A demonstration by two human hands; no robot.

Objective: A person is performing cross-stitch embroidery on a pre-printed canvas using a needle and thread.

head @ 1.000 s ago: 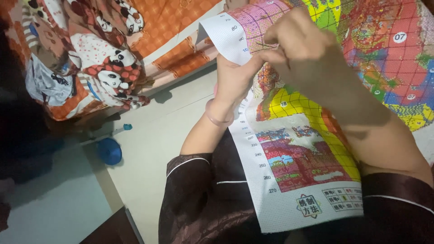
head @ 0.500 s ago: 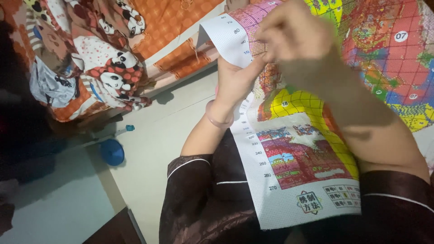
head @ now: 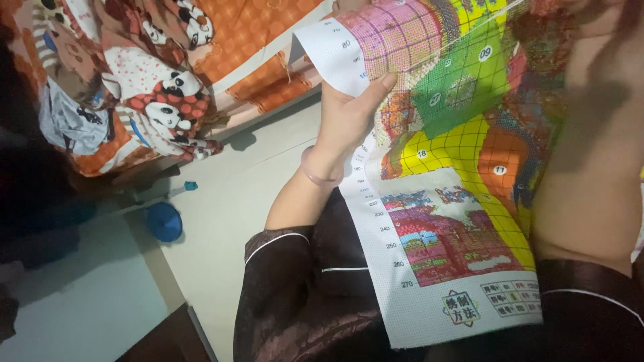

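A cross-stitch canvas (head: 456, 221), white with a gridded, brightly coloured picture, lies over my lap and rises toward the camera. My left hand (head: 349, 114), with a pink bracelet (head: 318, 175) on the wrist, grips the canvas by its white left edge, thumb on the front. My right hand (head: 594, 17) is raised to the top right corner, blurred and partly out of frame. A thin pale thread (head: 463, 41) runs taut from the canvas up to it. My right forearm covers the canvas's right side.
An orange blanket with cartoon animal prints (head: 154, 87) hangs at the upper left. On the pale floor (head: 221, 221) below it lie a round blue object (head: 164, 221) and a small teal piece (head: 191, 186). I wear dark brown sleeves with white piping (head: 295, 295).
My right hand has lifted from the canvas surface up and to the right, drawing the thread out. My left hand keeps its grip on the canvas edge. The view has moved closer.
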